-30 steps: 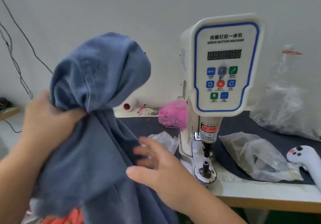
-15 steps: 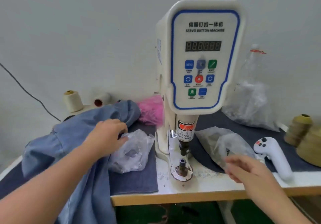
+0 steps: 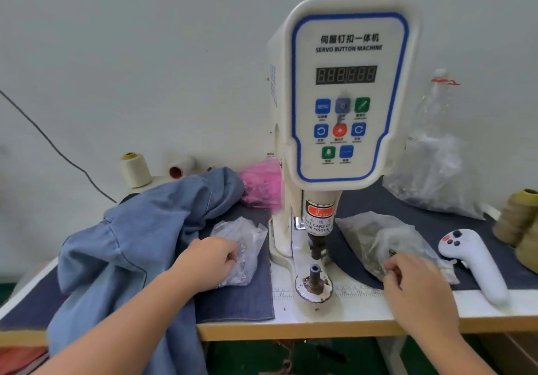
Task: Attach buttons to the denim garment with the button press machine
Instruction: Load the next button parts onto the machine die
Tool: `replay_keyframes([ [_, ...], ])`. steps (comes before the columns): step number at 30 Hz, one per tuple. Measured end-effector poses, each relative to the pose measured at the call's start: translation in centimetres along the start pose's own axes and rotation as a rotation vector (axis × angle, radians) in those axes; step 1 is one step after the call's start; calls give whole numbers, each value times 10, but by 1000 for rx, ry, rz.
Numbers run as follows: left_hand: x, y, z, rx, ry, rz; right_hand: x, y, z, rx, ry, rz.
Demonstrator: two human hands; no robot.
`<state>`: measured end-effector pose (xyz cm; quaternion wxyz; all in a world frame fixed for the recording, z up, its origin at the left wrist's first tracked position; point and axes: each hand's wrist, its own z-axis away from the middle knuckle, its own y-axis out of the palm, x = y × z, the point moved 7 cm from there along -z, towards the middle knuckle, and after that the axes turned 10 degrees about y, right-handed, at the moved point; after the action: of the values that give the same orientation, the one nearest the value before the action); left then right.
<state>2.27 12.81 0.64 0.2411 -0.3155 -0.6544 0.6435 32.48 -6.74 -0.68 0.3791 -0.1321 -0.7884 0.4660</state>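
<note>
On the table (image 3: 334,313), left hand (image 3: 208,261) curled, fingertips pinching into a clear bag (image 3: 241,246); right hand (image 3: 413,281) pinching another clear bag (image 3: 375,235). Between them, button machine (image 3: 346,98). Left of it, denim garment (image 3: 139,246) heaped, hanging over the edge.
</note>
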Motion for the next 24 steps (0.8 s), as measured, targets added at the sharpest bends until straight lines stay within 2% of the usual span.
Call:
replay_keyframes([
  [11,0,-13,10,-203,-165,65,-1,-2,0,-33,-41,-21],
  [15,-8,-30,16,-398,-238,122,-1,-2,-1,-39,-33,-18],
  [18,-31,-33,15,-479,-193,445,-1,-2,-1,-46,-32,-5],
  [21,-64,-19,10,-355,-126,940,-1,-1,0,-43,-34,11],
  [24,-93,-11,7,-256,-37,1093,-1,0,-1,-36,-32,13],
])
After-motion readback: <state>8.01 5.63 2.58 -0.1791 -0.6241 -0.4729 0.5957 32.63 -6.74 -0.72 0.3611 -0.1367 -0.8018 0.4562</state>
